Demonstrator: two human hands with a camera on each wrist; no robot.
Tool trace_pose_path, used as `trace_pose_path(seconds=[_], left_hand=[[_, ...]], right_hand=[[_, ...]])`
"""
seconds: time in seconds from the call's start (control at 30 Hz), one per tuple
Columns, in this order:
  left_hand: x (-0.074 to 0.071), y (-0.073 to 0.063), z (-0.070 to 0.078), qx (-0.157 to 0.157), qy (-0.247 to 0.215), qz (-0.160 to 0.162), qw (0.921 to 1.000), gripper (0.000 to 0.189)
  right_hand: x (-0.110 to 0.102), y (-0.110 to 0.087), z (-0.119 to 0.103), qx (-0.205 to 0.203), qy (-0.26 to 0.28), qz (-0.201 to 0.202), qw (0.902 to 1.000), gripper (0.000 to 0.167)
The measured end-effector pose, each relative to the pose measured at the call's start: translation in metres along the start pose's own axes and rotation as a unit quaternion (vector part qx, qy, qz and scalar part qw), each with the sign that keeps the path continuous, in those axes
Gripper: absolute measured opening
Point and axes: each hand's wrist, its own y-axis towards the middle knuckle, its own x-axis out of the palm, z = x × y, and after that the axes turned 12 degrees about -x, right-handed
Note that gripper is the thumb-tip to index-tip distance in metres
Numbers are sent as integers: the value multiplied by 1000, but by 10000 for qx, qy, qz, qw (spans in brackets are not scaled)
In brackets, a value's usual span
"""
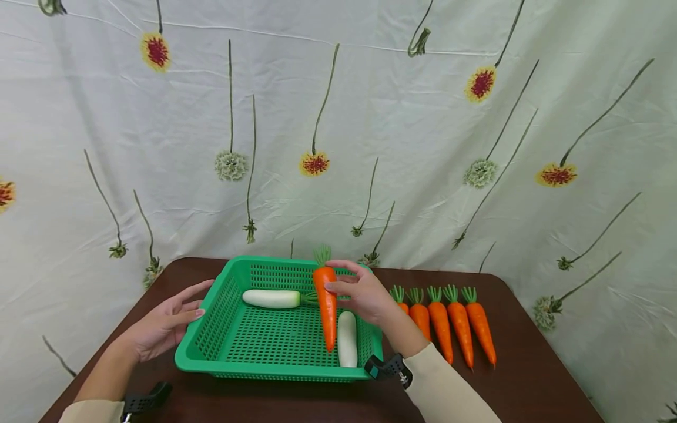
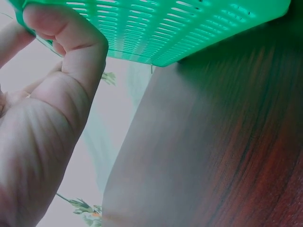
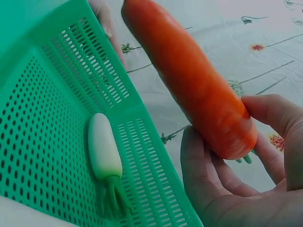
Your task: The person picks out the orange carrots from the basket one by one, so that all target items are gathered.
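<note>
My right hand [image 1: 365,292] pinches an orange carrot [image 1: 326,305] near its thick, leafy end, with the tip pointing down over the green basket [image 1: 280,372]. The right wrist view shows thumb and fingers on either side of the carrot [image 3: 194,80]. At the basket's left rim, my left hand [image 1: 164,323] rests loosely with its fingers spread; in the left wrist view its thumb [image 2: 71,33] lies against the basket wall. Inside lie two white radishes: one radish [image 1: 272,298] sideways at the back, another radish [image 1: 347,341] lengthwise on the right, its leaves not visible.
Several carrots [image 1: 459,323] lie in a row on the dark wooden table [image 1: 534,364], right of the basket; my right forearm partly covers the nearest ones. A white flowered cloth [image 1: 423,129] hangs behind the table. Each wrist wears a black band [image 1: 388,369].
</note>
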Motion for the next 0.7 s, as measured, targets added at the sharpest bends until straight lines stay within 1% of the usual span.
trace_pose_path(seconds=[0.2, 0.43, 0.7], left_hand=[[0, -1, 0, -33, 7, 28, 10000, 72], [1, -1, 2, -54, -66, 55, 9999, 73], [4, -1, 4, -75, -157, 59, 9998, 73]], right_hand=[[-13, -13, -3, -179, -87, 90, 9998, 55], [-34, -28, -6, -321, -291, 356, 9984, 56], [-62, -54, -8, -697, -57, 657, 9954, 57]])
